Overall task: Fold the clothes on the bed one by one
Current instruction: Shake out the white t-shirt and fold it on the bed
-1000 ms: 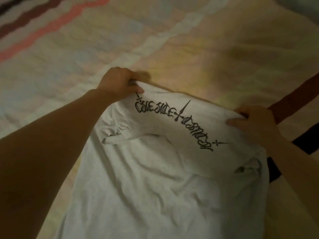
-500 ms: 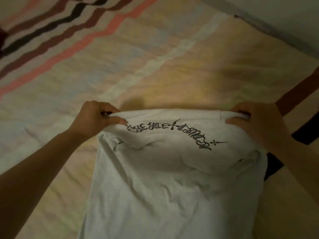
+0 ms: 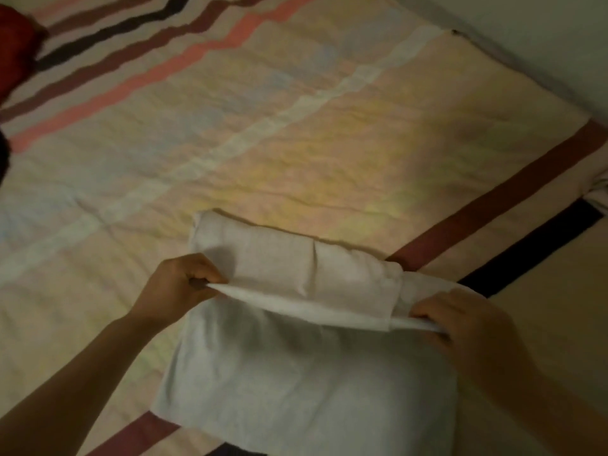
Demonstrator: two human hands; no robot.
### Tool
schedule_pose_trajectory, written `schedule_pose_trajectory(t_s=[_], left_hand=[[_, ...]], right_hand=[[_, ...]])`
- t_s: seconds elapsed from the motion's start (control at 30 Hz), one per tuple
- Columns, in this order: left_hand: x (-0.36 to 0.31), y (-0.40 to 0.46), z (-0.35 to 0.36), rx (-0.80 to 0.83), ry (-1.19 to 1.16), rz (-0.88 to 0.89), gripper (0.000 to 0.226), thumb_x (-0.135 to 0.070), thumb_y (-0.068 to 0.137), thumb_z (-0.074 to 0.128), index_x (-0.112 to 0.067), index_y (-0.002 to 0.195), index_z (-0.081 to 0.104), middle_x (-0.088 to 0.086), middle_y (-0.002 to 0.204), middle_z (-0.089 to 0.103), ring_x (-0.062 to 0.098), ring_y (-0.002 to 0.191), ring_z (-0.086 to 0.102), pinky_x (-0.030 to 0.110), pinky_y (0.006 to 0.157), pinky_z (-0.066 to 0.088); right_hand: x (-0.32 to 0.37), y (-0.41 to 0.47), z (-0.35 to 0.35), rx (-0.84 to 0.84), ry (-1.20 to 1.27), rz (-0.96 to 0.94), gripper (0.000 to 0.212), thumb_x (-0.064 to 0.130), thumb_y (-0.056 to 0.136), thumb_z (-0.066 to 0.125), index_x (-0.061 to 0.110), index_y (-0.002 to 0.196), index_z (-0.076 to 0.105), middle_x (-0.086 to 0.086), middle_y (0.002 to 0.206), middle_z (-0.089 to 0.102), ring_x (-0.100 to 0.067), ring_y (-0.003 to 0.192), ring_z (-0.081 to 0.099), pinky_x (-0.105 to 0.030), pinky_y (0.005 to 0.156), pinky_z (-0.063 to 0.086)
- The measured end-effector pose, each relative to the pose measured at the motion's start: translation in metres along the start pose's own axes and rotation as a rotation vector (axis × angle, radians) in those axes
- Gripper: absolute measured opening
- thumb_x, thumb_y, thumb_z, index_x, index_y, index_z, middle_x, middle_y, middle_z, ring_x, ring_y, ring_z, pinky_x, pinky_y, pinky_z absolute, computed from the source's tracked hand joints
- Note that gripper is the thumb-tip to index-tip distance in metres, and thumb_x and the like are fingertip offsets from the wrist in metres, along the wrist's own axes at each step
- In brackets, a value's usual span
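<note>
White t-shirt [image 3: 296,383] lies on the striped bedspread [image 3: 296,133], lower centre, part-folded. Long axis of the folded band runs left to right, tilting slightly down toward the right; the far part lies flat as a folded strip, the near part hangs toward the camera. Left hand [image 3: 177,287] pinches the raised fold edge at its left end, fingers curled on the cloth. Right hand [image 3: 460,320] grips the same edge at the right end. Edge stretched taut between them, lifted off the bed. Wide bare bedspread beyond and to the left; bed edge and wall [image 3: 543,37] upper right. Red item [image 3: 16,44] at top left corner, well apart.
</note>
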State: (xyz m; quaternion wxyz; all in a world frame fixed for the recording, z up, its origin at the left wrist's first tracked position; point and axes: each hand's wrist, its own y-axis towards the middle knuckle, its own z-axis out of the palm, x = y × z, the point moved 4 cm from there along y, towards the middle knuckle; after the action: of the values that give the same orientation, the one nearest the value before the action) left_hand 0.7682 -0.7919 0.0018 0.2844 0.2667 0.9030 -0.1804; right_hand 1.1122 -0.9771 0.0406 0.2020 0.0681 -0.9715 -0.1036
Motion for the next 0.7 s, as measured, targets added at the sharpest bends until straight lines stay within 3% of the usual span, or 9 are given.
schedule_pose_trajectory(t_s=[0.13,0.23,0.33,0.43,0.5,0.57,0.63,0.7], left_hand=[[0.021,-0.030,0.023,0.070,0.070,-0.006,0.037,0.004,0.056,0.087,-0.024,0.079,0.077,-0.012,0.077,0.063,0.004,0.072,0.059,0.016,0.060,0.045],[0.029,-0.038,0.032,0.069,0.109,-0.034,0.040,0.009,0.055,0.084,-0.020,0.081,0.078,-0.013,0.076,0.057,0.004,0.072,0.054,0.016,0.057,0.041],[0.034,-0.043,0.037,0.079,0.125,-0.043,0.041,0.012,0.056,0.081,-0.019,0.083,0.078,-0.016,0.078,0.053,0.000,0.072,0.049,0.016,0.059,0.039],[0.037,-0.045,0.042,0.117,0.158,-0.020,0.050,0.012,0.056,0.081,-0.029,0.083,0.076,-0.026,0.082,0.048,0.000,0.070,0.050,0.013,0.060,0.038],[0.035,-0.043,0.042,0.150,0.136,-0.059,0.063,0.003,0.063,0.081,-0.055,0.084,0.066,-0.026,0.083,0.052,0.005,0.071,0.058,0.013,0.064,0.041],[0.030,-0.039,0.036,0.124,0.043,-0.140,0.060,-0.014,0.069,0.082,-0.070,0.071,0.058,-0.023,0.075,0.061,-0.001,0.071,0.061,0.011,0.067,0.045],[0.028,-0.034,0.027,-0.002,-0.169,-0.277,0.040,-0.021,0.071,0.082,-0.058,0.068,0.066,-0.019,0.077,0.067,-0.012,0.072,0.059,0.002,0.066,0.042],[0.030,-0.026,0.016,-0.160,-0.202,-0.334,0.018,-0.022,0.075,0.077,-0.038,0.072,0.070,-0.005,0.085,0.068,-0.013,0.071,0.057,-0.001,0.063,0.039]], right_hand=[[0.020,-0.040,0.035,0.080,-0.080,0.011,0.055,0.039,0.099,0.026,0.015,0.077,0.071,-0.001,0.071,0.065,-0.021,0.056,0.060,-0.025,0.046,0.049],[0.029,-0.058,0.054,0.175,-0.161,0.034,0.014,0.025,0.072,0.066,0.017,0.084,0.066,0.000,0.078,0.063,-0.022,0.063,0.060,-0.026,0.048,0.047],[0.027,-0.071,0.072,0.245,-0.178,0.147,0.049,0.009,0.042,0.088,0.016,0.087,0.070,0.000,0.080,0.062,-0.019,0.073,0.050,-0.026,0.051,0.045],[0.028,-0.076,0.082,0.284,-0.159,0.182,0.061,0.011,0.035,0.088,0.017,0.092,0.070,0.000,0.080,0.060,-0.018,0.074,0.049,-0.023,0.047,0.045],[0.024,-0.080,0.086,0.365,-0.095,0.194,0.064,0.024,0.041,0.087,0.022,0.100,0.065,0.003,0.085,0.058,-0.018,0.072,0.057,-0.022,0.052,0.047],[0.019,-0.083,0.083,0.369,0.025,0.234,0.051,0.048,0.061,0.073,0.023,0.105,0.062,0.008,0.091,0.057,-0.014,0.078,0.057,-0.021,0.064,0.047],[0.006,-0.082,0.073,0.205,0.158,0.410,0.039,0.046,0.078,0.060,0.017,0.104,0.064,0.009,0.092,0.053,-0.011,0.082,0.054,-0.016,0.072,0.042],[-0.016,-0.080,0.060,0.012,0.184,0.679,0.026,0.031,0.086,0.063,0.012,0.104,0.064,0.002,0.095,0.051,-0.020,0.085,0.057,-0.025,0.074,0.045]])
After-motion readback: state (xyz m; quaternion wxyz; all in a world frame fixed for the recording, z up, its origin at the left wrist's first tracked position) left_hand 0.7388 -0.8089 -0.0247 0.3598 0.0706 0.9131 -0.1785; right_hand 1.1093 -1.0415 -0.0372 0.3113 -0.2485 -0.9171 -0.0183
